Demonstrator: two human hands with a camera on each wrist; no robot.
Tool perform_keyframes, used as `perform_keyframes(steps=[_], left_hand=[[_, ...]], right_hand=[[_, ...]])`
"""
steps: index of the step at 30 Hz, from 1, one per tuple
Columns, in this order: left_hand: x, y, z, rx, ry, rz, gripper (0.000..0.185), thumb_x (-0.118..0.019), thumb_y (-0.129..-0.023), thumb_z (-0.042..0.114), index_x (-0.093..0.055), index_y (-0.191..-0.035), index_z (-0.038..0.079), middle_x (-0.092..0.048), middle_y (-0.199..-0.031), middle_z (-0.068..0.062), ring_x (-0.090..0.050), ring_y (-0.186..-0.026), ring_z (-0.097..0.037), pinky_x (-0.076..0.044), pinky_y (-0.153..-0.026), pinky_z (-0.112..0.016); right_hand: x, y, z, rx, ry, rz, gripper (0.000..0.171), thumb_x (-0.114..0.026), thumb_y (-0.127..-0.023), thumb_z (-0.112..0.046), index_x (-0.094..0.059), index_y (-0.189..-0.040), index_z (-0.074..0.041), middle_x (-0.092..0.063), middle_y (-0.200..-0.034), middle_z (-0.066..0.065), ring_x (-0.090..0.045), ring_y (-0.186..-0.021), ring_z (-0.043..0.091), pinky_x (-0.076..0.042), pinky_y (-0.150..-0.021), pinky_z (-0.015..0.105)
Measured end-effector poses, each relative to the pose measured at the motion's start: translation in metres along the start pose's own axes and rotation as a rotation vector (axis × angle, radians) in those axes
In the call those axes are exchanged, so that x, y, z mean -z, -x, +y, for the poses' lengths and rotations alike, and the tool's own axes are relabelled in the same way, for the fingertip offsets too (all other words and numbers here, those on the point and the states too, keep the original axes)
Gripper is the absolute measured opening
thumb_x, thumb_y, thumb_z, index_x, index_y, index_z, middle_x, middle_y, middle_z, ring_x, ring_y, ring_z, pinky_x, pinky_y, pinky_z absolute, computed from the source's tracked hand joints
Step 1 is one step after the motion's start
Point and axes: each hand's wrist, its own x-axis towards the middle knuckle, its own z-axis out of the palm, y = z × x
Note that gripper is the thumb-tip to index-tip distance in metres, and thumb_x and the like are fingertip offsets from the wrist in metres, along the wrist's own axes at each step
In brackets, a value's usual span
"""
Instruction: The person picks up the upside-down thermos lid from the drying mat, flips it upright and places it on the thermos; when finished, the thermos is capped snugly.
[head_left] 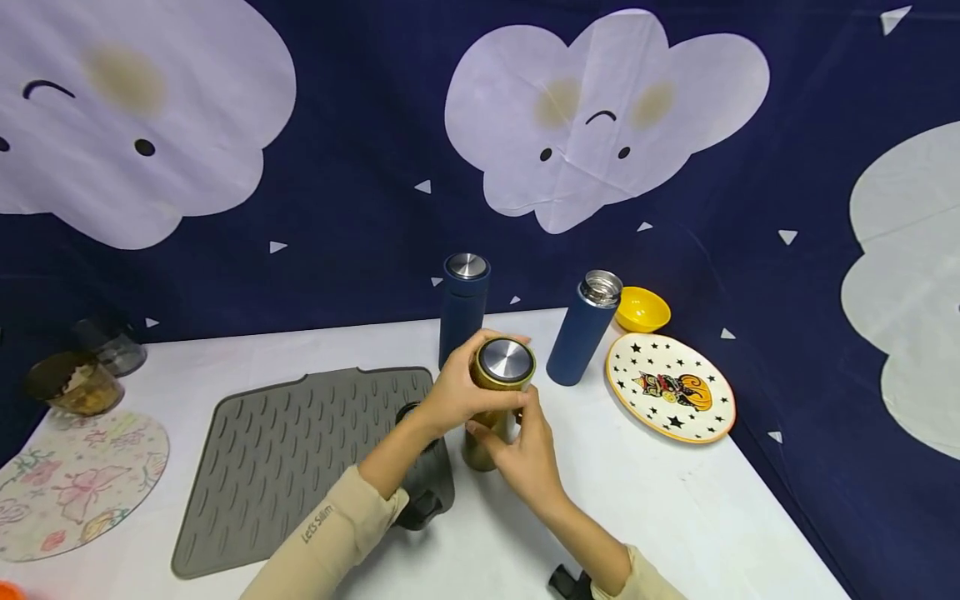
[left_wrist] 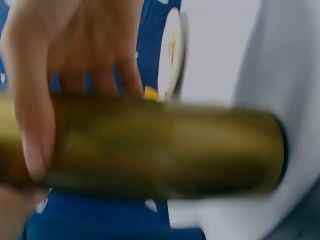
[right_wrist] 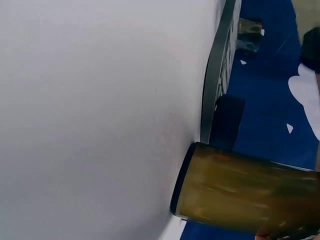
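Observation:
A gold thermos bottle [head_left: 477, 457] with a silver-topped lid [head_left: 506, 360] stands upright near the middle of the white table. My left hand [head_left: 459, 390] grips it from the left just below the lid, thumb in front and fingers round the far side. Lower on the body, my right hand [head_left: 522, 461] holds it between thumb and fingers. In the left wrist view the bottle [left_wrist: 170, 150] is blurred, the thumb [left_wrist: 36, 130] across it. The right wrist view shows its dark-rimmed base [right_wrist: 183, 180] at the tabletop.
Behind are a lidded blue thermos [head_left: 462, 308] and a lidless blue one [head_left: 581, 337]. A yellow bowl [head_left: 642, 310] and decorated plate [head_left: 630, 358] lie right. Leftward are a grey ridged mat [head_left: 292, 458], a floral round mat [head_left: 112, 467] and a glass container [head_left: 97, 396].

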Motion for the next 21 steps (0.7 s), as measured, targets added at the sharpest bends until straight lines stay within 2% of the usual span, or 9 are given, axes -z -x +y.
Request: perform_keyframes(steps=[3,5,9,10,12,15,17,19,21], left_hand=[[0.014,-0.002,0.002,0.056,0.118,-0.145,0.076,-0.076,-0.076,0.005,-0.045,-0.145,0.009,-0.053,-0.135,-0.008,-0.056,-0.119,-0.023,-0.045,-0.104,-0.039],[0.023,-0.002,0.002,0.082,0.172,-0.207,0.085,-0.075,-0.076,0.006,-0.036,-0.152,0.013,-0.054,-0.133,-0.008,-0.056,-0.119,-0.022,-0.044,-0.105,-0.038],[0.029,0.003,0.003,0.062,0.216,-0.258,0.086,-0.068,-0.080,0.010,-0.024,-0.154,0.008,-0.051,-0.135,-0.015,-0.053,-0.123,-0.023,-0.042,-0.108,-0.041],[0.026,0.005,0.003,0.055,0.205,-0.246,0.084,-0.070,-0.081,0.014,-0.025,-0.152,0.008,-0.050,-0.136,-0.016,-0.052,-0.122,-0.024,-0.042,-0.107,-0.043],[0.016,0.007,0.003,0.019,0.090,-0.161,0.084,-0.076,-0.080,0.023,-0.029,-0.148,0.008,-0.048,-0.136,-0.014,-0.052,-0.121,-0.023,-0.043,-0.105,-0.042],[-0.003,0.007,0.002,-0.023,-0.109,0.061,0.094,-0.091,-0.069,0.030,-0.033,-0.140,0.009,-0.046,-0.133,-0.012,-0.059,-0.111,-0.022,-0.049,-0.098,-0.040],[-0.010,0.006,0.001,-0.025,-0.180,0.172,0.094,-0.095,-0.063,0.024,-0.035,-0.135,0.010,-0.049,-0.128,-0.008,-0.061,-0.108,-0.018,-0.051,-0.096,-0.036],[-0.007,0.006,-0.001,-0.024,-0.099,0.158,0.086,-0.092,-0.067,0.014,-0.037,-0.133,0.008,-0.051,-0.126,-0.010,-0.062,-0.107,-0.019,-0.050,-0.096,-0.035],[0.002,0.005,-0.001,-0.015,0.040,0.035,0.079,-0.085,-0.073,0.010,-0.037,-0.135,0.006,-0.054,-0.131,-0.014,-0.059,-0.114,-0.022,-0.047,-0.101,-0.038]], right_hand=[[0.000,-0.001,0.000,-0.011,0.000,-0.003,0.060,-0.082,-0.080,-0.020,-0.046,-0.128,-0.010,-0.062,-0.113,0.007,-0.060,-0.111,0.027,-0.049,-0.095,0.051],[0.000,-0.002,0.000,-0.016,-0.005,-0.006,0.061,-0.082,-0.080,-0.020,-0.046,-0.129,-0.010,-0.062,-0.111,0.008,-0.060,-0.112,0.027,-0.048,-0.097,0.052],[0.000,-0.001,-0.001,-0.026,-0.007,0.001,0.064,-0.082,-0.081,-0.021,-0.045,-0.132,-0.009,-0.062,-0.120,0.009,-0.059,-0.117,0.029,-0.048,-0.099,0.053],[0.000,-0.001,-0.001,-0.027,-0.008,0.001,0.064,-0.082,-0.081,-0.021,-0.045,-0.132,-0.008,-0.062,-0.120,0.010,-0.059,-0.117,0.029,-0.048,-0.099,0.053],[0.000,-0.001,-0.001,-0.023,-0.020,0.003,0.062,-0.082,-0.081,-0.017,-0.046,-0.130,-0.007,-0.063,-0.119,0.011,-0.060,-0.116,0.030,-0.048,-0.099,0.053],[-0.001,0.000,-0.001,-0.013,-0.023,0.005,0.056,-0.081,-0.079,-0.010,-0.048,-0.125,-0.008,-0.063,-0.118,0.011,-0.060,-0.116,0.030,-0.047,-0.098,0.052],[-0.001,-0.001,-0.001,-0.008,-0.026,-0.002,0.056,-0.080,-0.078,-0.008,-0.048,-0.125,-0.007,-0.063,-0.120,0.012,-0.060,-0.117,0.030,-0.048,-0.098,0.052],[-0.001,-0.001,-0.001,-0.013,-0.016,-0.004,0.057,-0.081,-0.079,-0.012,-0.048,-0.126,-0.009,-0.062,-0.123,0.011,-0.059,-0.118,0.030,-0.048,-0.097,0.051],[0.000,-0.001,-0.001,-0.015,-0.017,-0.013,0.060,-0.081,-0.080,-0.017,-0.047,-0.129,-0.009,-0.061,-0.124,0.011,-0.058,-0.119,0.030,-0.048,-0.098,0.052]])
